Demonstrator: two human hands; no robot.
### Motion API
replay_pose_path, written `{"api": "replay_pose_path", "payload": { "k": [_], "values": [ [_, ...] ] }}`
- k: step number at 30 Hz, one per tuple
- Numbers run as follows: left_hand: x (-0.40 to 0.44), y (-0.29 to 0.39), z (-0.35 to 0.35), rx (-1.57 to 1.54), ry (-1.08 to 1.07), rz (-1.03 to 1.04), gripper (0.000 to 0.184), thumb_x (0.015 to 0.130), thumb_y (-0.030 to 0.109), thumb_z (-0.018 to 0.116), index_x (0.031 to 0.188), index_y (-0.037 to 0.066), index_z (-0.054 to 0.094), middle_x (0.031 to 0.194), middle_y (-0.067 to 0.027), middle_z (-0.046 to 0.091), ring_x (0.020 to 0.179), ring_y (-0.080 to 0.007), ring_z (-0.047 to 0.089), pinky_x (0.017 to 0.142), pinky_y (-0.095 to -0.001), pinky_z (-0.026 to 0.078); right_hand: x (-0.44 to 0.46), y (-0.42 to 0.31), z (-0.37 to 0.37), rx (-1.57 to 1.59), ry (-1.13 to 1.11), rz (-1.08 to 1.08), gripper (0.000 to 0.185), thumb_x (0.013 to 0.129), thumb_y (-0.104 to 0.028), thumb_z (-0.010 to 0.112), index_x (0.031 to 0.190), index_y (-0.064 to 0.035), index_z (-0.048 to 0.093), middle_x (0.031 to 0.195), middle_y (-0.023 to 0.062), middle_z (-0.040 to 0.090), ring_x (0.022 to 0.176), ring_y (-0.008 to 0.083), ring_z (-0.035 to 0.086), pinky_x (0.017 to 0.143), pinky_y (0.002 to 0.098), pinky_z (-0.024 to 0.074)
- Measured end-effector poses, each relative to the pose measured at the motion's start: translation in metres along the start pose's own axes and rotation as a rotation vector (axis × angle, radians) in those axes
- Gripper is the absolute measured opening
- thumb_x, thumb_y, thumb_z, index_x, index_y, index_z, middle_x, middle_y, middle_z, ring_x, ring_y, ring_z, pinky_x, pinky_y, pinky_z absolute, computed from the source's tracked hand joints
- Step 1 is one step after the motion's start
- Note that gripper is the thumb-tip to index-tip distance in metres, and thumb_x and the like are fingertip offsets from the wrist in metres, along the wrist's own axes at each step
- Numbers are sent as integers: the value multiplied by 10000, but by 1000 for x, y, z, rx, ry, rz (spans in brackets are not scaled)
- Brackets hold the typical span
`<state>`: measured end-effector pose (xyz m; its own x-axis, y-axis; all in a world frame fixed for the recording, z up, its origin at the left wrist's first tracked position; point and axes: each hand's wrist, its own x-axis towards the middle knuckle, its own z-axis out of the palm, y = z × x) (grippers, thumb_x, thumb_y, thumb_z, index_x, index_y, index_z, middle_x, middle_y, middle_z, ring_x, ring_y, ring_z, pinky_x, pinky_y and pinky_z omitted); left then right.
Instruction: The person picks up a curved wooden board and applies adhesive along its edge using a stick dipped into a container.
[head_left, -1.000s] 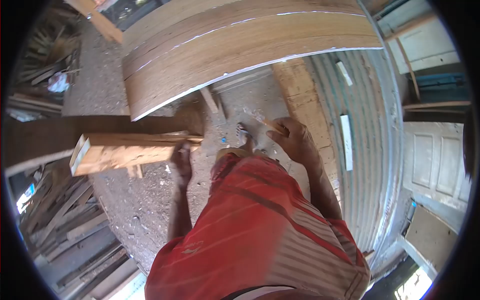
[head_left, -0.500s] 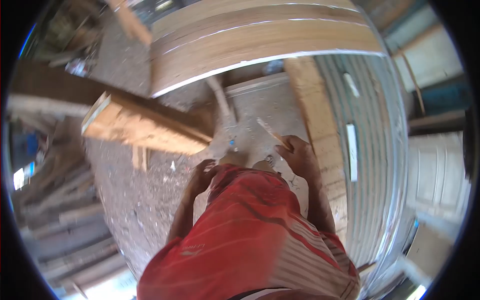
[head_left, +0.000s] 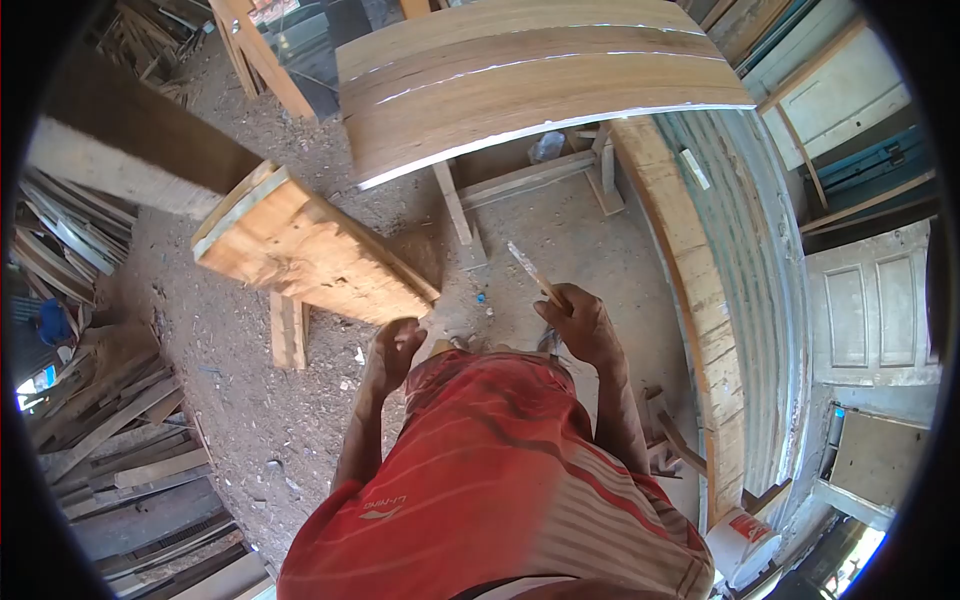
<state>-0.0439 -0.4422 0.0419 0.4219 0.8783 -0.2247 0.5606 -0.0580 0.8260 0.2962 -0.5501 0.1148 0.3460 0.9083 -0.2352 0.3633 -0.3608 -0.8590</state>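
My right hand (head_left: 582,325) is closed on a thin wooden stick (head_left: 530,270) whose upper end is coated in white. The stick points up and away, above the floor. My left hand (head_left: 400,345) hangs with its fingers curled in, just beyond the near end of a thick timber beam (head_left: 310,250); nothing shows in it. Whether it touches the beam I cannot tell. Ahead, wide wooden boards (head_left: 540,90) lie side by side on supports, with white lines along their seams and a white front edge (head_left: 560,128).
To the right runs a long plank (head_left: 690,270) beside corrugated sheets (head_left: 750,260), with a white bucket (head_left: 745,545) at its near end. Stacked timber (head_left: 140,450) fills the lower left. A panelled door (head_left: 870,310) stands at the far right. Wood shavings litter the floor (head_left: 250,420).
The view has shifted, bringing the bucket into sight and the boards slightly higher. My right hand still holds the stick; my left hand is curled more tightly nearer the beam's end.
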Motion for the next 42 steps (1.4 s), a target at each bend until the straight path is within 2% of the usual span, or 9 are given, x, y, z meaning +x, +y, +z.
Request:
{"api": "replay_pose_path", "payload": {
  "k": [5, 9, 12, 25, 31, 32, 34, 36, 42],
  "values": [
    [49, 27, -40, -95, 241, 225, 320, 1027, 280, 700, 1195, 7, 698, 1148, -166, 750, 1055, -263, 726, 891, -398, 592, -13, -15, 27, -19, 80, 37, 337, 932, -260, 766, 1114, 19, 714, 752, 122, 637, 697, 191, 606, 670, 383, 499],
    [95, 53, -59, -125, 344, 357, 316, 1034, 219, 686, 1252, -10, 686, 1197, -175, 735, 1102, -253, 712, 919, -374, 579, -15, -10, 18, -84, 182, 56, 340, 937, -252, 766, 1141, 15, 718, 757, 112, 640, 704, 173, 584, 674, 371, 494],
    [117, 62, -50, -298, 406, 380, 319, 1039, 202, 677, 1269, -20, 681, 1209, -171, 728, 1095, -228, 708, 927, -358, 571, -10, -16, -4, -103, 221, 98, 337, 940, -245, 763, 1142, 21, 720, 737, 93, 611, 699, 142, 552, 656, 351, 476],
    [76, 34, -44, -96, 483, 193, 218, 1041, 194, 673, 1153, 13, 719, 1098, -129, 749, 972, -220, 736, 875, -350, 581, 39, 22, -47, -130, 229, 104, 357, 970, -264, 716, 1182, 23, 720, 759, 84, 600, 719, 138, 554, 679, 338, 474],
    [50, -25, -104, -99, 1046, 122, 157, 1047, 169, 668, 1024, 17, 701, 966, -83, 723, 842, -163, 659, 737, -319, 548, 52, -6, -25, -223, 131, 45, 389, 975, -297, 723, 1193, 25, 717, 806, 119, 647, 754, 160, 584, 721, 348, 493],
    [55, -31, -120, -220, 1139, 193, 214, 1043, 233, 677, 1109, 30, 660, 988, -83, 711, 878, -181, 659, 740, -339, 562, 51, -11, -21, -233, 127, 39, 389, 975, -299, 723, 1193, 24, 717, 802, 110, 644, 751, 155, 584, 721, 344, 492],
    [54, -8, -162, -2, 1265, 113, 529, 996, 435, 721, 1252, -7, 585, 1110, -134, 656, 962, -245, 652, 838, -414, 578, 52, -35, -4, -253, 103, 21, 391, 976, -304, 723, 1193, 22, 717, 792, 92, 639, 745, 146, 584, 720, 335, 490],
    [59, 13, -194, -11, 1326, 216, 621, 994, 479, 718, 1306, -39, 577, 1142, -143, 635, 966, -241, 637, 866, -394, 557, 49, -44, 9, -235, 85, 41, 389, 976, -301, 724, 1193, 23, 717, 779, 91, 631, 734, 146, 574, 711, 339, 485],
    [92, 24, -257, -434, 1125, 213, 556, 958, 421, 768, 1192, -53, 594, 936, -60, 628, 876, -142, 587, 808, -308, 489, 19, -39, 56, -181, 66, 67, 381, 970, -290, 735, 1183, 25, 720, 731, 56, 558, 694, 133, 505, 655, 335, 442]
  ]
}}
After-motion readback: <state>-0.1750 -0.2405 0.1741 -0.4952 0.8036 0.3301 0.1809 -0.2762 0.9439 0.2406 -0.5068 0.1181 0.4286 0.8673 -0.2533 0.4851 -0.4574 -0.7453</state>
